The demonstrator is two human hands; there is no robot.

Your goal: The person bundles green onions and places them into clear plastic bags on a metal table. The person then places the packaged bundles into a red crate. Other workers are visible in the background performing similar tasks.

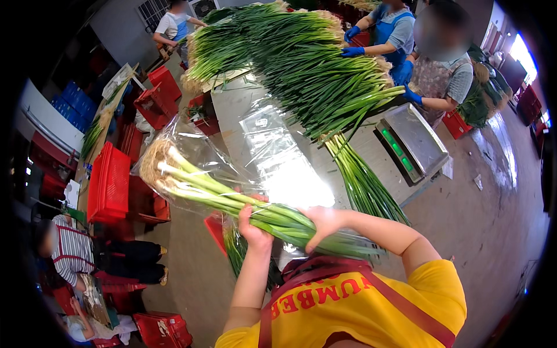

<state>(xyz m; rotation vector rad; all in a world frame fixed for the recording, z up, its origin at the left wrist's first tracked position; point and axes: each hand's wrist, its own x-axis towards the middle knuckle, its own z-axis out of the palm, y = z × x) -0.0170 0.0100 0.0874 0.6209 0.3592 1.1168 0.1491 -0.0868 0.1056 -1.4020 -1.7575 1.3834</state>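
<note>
A bundle of green onions [230, 198] spans the space before my chest, its roots to the upper left and its leaves to the lower right. Clear plastic film, seemingly a bag [191, 139], surrounds the root end. My left hand [254, 226] grips the stalks around their middle. Farther along, my right hand [324, 224] holds the leafy part, thumb on the near side. Beyond the bundle, a stack of clear plastic bags [272, 152] lies on the metal table [230, 111], glaring with reflected light. Another small bunch of green onions [363, 178] rests right of the bags.
A large heap of green onions [283, 56] covers the table's far part. A digital scale [417, 135] with a lit green display stands at right. Co-workers in blue gloves [404, 74] are beside the heap. Red crates [109, 182] stand at left; another person [74, 252] is lower left.
</note>
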